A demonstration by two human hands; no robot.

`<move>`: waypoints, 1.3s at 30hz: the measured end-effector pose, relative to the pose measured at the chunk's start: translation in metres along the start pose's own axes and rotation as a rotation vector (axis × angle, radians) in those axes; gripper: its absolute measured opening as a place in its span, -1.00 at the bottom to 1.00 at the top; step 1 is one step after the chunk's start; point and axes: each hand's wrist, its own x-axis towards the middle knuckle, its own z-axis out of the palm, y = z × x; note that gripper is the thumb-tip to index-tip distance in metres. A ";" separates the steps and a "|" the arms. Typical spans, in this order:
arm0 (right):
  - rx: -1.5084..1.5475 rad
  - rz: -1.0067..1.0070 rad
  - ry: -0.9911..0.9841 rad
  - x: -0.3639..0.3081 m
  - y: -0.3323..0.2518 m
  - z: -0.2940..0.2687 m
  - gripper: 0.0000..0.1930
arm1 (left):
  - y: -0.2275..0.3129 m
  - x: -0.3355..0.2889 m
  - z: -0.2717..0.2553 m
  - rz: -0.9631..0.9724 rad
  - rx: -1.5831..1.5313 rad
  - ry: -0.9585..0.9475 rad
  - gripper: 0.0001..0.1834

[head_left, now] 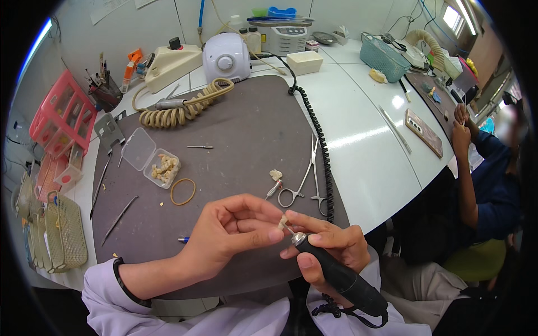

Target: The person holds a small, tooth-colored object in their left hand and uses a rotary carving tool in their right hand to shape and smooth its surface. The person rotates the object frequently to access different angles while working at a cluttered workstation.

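My left hand (227,235) is closed, pinching a small ivory tooth-shaped piece (282,222) between thumb and fingertips. A black rotary handpiece (348,280) with a silver nose lies in my right hand (343,242), which is wrapped around it. Its thin bit points at the tooth piece; whether the two touch I cannot tell. The right index fingertip rests close to the piece. Just beyond my hands on the grey mat (252,134) are scissor-handled forceps (303,178), a small metal bit holder (274,189) and a pale lump (276,175).
To the left stands an open clear box (139,147) of tooth pieces, near a rubber band (183,192) and metal carvers (119,220). A coiled-cord handpiece (171,104) and white control unit (226,57) sit behind. A phone (423,133) and another person's hands (461,123) are at right.
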 end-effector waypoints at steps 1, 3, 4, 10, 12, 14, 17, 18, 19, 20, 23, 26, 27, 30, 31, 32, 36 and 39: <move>-0.001 -0.006 -0.009 0.000 0.000 0.000 -0.68 | 0.001 0.000 0.000 -0.001 -0.002 -0.003 -0.71; -0.004 -0.018 -0.027 0.000 0.000 -0.001 -0.68 | 0.003 0.000 0.002 -0.002 -0.005 -0.009 -0.71; 0.007 -0.003 -0.025 0.000 0.000 -0.002 -0.68 | 0.002 0.000 0.001 -0.001 -0.004 -0.007 -0.71; 0.077 -0.001 -0.020 0.001 0.000 -0.002 -0.69 | 0.003 0.000 0.005 -0.008 -0.009 0.030 -0.76; 0.082 0.008 -0.030 0.001 0.000 -0.003 -0.69 | 0.003 -0.001 0.005 -0.009 -0.016 0.027 -0.76; 0.067 -0.008 -0.022 0.000 0.000 -0.002 -0.69 | 0.002 0.000 0.004 -0.001 -0.012 0.024 -0.76; 0.076 -0.015 -0.034 0.001 0.000 -0.003 -0.69 | 0.002 0.000 0.005 -0.003 -0.023 0.027 -0.76; 0.085 -0.015 -0.041 0.001 0.000 -0.004 -0.69 | 0.002 -0.001 0.005 -0.006 -0.029 0.028 -0.76; 0.084 -0.011 -0.029 0.001 0.000 -0.002 -0.69 | 0.002 0.000 0.005 -0.005 -0.024 0.029 -0.75; 0.084 -0.008 -0.017 0.000 0.000 0.000 -0.69 | 0.002 0.000 0.004 -0.003 -0.019 0.030 -0.75; 0.085 0.001 -0.026 0.001 -0.001 -0.003 -0.69 | 0.002 0.000 0.005 -0.009 -0.015 0.023 -0.75; 0.107 0.001 -0.022 0.000 0.001 -0.001 -0.69 | 0.003 0.000 0.005 -0.015 -0.009 0.035 -0.74; 0.118 0.000 -0.016 -0.001 0.001 0.000 -0.69 | 0.003 -0.001 0.004 -0.017 -0.006 0.043 -0.74; 0.068 0.062 -0.040 0.003 -0.005 -0.005 -0.70 | 0.003 0.000 0.004 -0.029 -0.009 0.048 -0.74; 0.071 0.028 -0.046 0.002 -0.005 -0.005 -0.71 | 0.003 0.000 0.005 -0.023 0.003 0.047 -0.74; 0.073 -0.006 -0.052 0.002 -0.003 -0.005 -0.71 | 0.003 0.001 0.006 -0.017 0.014 0.046 -0.74; 0.090 0.039 -0.036 0.002 -0.003 -0.005 -0.72 | 0.001 0.000 0.004 0.005 0.007 0.029 -0.75; 0.075 -0.031 -0.035 0.001 -0.002 -0.001 -0.76 | 0.002 -0.003 0.004 0.006 0.013 0.039 -0.75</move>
